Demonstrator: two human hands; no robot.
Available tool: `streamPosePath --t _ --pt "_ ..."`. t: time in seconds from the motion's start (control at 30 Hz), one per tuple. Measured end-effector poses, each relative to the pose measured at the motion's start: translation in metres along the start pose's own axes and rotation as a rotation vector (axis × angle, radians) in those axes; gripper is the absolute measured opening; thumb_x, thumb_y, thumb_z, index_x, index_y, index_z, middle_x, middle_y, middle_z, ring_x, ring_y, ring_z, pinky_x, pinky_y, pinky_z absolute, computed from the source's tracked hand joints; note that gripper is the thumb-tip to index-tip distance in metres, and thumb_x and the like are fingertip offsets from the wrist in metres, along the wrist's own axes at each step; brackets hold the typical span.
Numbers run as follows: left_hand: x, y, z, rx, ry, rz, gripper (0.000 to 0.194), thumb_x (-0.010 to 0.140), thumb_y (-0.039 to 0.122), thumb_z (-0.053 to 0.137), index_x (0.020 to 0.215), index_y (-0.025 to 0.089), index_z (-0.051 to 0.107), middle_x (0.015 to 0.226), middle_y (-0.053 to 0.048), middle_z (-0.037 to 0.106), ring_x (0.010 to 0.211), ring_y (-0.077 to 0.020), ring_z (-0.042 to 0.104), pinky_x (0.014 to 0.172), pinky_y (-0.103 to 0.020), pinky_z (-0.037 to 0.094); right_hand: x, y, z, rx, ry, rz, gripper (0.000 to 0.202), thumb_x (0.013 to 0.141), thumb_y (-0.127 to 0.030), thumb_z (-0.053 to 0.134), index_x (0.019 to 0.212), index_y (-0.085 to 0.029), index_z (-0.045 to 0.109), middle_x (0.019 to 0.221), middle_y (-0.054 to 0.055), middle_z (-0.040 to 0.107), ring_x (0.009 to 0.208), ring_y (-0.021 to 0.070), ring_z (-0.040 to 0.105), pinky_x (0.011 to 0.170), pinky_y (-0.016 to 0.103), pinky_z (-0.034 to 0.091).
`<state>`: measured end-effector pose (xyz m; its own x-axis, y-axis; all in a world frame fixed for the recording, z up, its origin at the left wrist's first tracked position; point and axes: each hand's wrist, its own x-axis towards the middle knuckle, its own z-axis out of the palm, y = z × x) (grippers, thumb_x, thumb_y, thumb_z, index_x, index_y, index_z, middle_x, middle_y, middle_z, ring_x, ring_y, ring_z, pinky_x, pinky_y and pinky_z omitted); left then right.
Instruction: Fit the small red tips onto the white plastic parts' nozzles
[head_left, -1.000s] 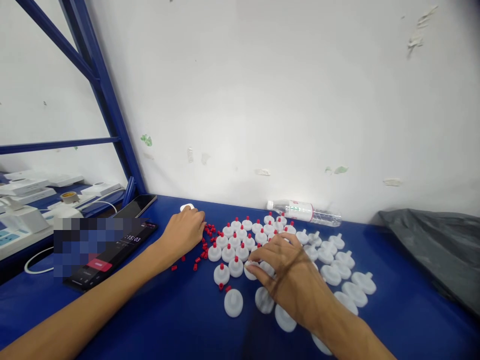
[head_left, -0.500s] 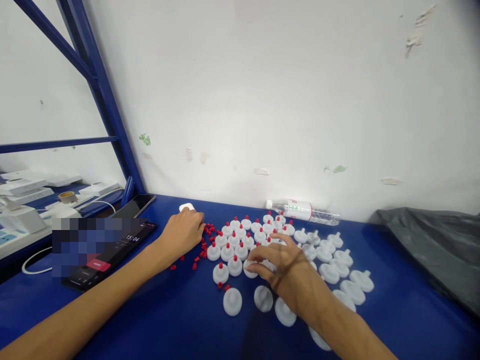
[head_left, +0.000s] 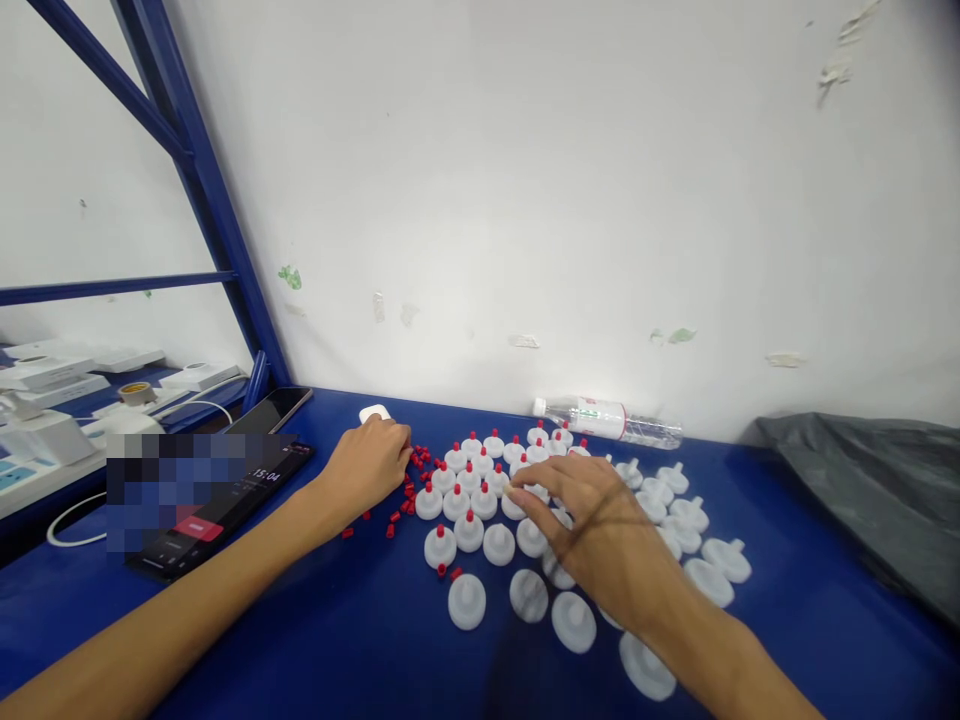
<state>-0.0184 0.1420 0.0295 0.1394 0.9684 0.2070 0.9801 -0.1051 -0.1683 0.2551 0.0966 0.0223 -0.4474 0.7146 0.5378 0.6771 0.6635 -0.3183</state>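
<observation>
My left hand rests with curled fingers at the left edge of a heap of loose small red caps; whatever it holds is hidden. My right hand hovers over white round plastic discs with a short spout, thumb and forefinger pinched together near a disc in the middle rows. What lies between the fingertips I cannot make out. Many discs on the left carry a red cap on the spout, such as the capped disc. A bare-spouted disc stands nearer me. More uncapped discs lie to the right.
A clear plastic bottle lies along the wall. Two phones, the nearer phone with its screen lit, lie left on the blue table. A dark plastic bag covers the right side. A blue metal frame rises at left.
My right hand has moved slightly away from me, uncovering the bare-spouted disc that its fingers were at before. The left hand has stayed in place.
</observation>
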Motion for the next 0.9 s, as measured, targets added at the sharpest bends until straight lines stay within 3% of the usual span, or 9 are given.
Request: streamPosePath --t 0.1,0.23,0.37,0.5,0.6,0.73,0.8,0.9 --pt "0.000 0.000 0.000 -0.011 0.001 0.002 0.019 0.091 0.023 0.050 0.087 0.019 0.068 0.090 -0.011 0.068 0.089 -0.0284 0.064 0.059 -0.032 0.040 0.000 0.004 0.000 -0.061 -0.081 -0.043 0.023 0.102 -0.037 0.046 0.107 -0.031 0.067 0.109 -0.001 0.073 0.100 0.0226 0.062 0.097 0.050 0.042" --pt "-0.001 0.000 0.000 -0.027 0.002 0.003 0.019 0.091 0.025 0.050 0.087 0.019 0.068 0.089 -0.011 0.069 0.088 -0.0290 0.065 0.059 -0.032 0.039 -0.005 0.006 0.005 -0.124 -0.135 -0.087 0.029 0.102 -0.042 0.044 0.105 -0.030 0.070 0.107 0.000 0.075 0.102 0.0260 0.061 0.095 0.053 0.043" --pt "-0.002 0.001 -0.002 -0.047 0.015 -0.005 0.024 0.094 0.030 0.047 0.085 0.020 0.067 0.088 -0.010 0.069 0.082 -0.0288 0.066 0.058 -0.033 0.038 -0.005 0.005 0.005 -0.111 -0.055 -0.104 0.026 0.101 -0.042 0.047 0.103 -0.029 0.069 0.103 -0.001 0.075 0.100 0.0246 0.062 0.097 0.053 0.044" --pt "-0.002 0.003 -0.006 -0.057 0.057 -0.018 0.033 0.098 0.030 0.038 0.079 0.019 0.062 0.085 -0.010 0.068 0.079 -0.0279 0.066 0.058 -0.034 0.037 -0.002 0.005 0.001 -0.070 0.079 -0.120 0.023 0.098 -0.039 0.055 0.115 -0.026 0.063 0.110 0.002 0.070 0.106 0.0236 0.061 0.101 0.050 0.046" --pt "-0.002 0.006 -0.011 -0.082 0.109 -0.015 0.037 0.101 0.031 0.032 0.078 0.020 0.059 0.083 -0.008 0.066 0.082 -0.0262 0.063 0.062 -0.034 0.039 0.000 0.002 0.000 -0.023 0.041 -0.064 0.020 0.100 -0.025 0.048 0.115 -0.027 0.060 0.117 0.004 0.063 0.101 0.0214 0.063 0.091 0.042 0.054" --pt "-0.010 0.014 -0.021 -0.311 0.270 0.163 0.036 0.103 0.032 0.030 0.085 0.020 0.059 0.082 -0.005 0.064 0.085 -0.0224 0.058 0.073 -0.035 0.043 0.000 -0.003 0.003 -0.001 -0.030 -0.073 0.029 0.098 -0.011 0.039 0.112 -0.028 0.058 0.118 0.004 0.060 0.088 0.0171 0.065 0.080 0.035 0.059" --pt "-0.017 0.021 -0.028 -0.418 0.319 0.314 0.031 0.102 0.030 0.032 0.091 0.019 0.059 0.085 -0.005 0.064 0.084 -0.0211 0.056 0.075 -0.034 0.043 -0.001 -0.005 0.005 -0.002 -0.004 -0.114 0.028 0.097 -0.011 0.042 0.117 -0.027 0.055 0.115 0.004 0.061 0.096 0.0193 0.065 0.087 0.038 0.058" --pt "-0.030 0.033 -0.035 -0.493 0.303 0.479 0.023 0.100 0.030 0.038 0.098 0.019 0.059 0.085 -0.005 0.064 0.081 -0.0203 0.054 0.071 -0.034 0.042 -0.002 -0.008 0.005 0.018 0.045 -0.117 0.032 0.095 -0.017 0.053 0.125 -0.026 0.047 0.117 0.004 0.062 0.109 0.0220 0.061 0.096 0.042 0.056"
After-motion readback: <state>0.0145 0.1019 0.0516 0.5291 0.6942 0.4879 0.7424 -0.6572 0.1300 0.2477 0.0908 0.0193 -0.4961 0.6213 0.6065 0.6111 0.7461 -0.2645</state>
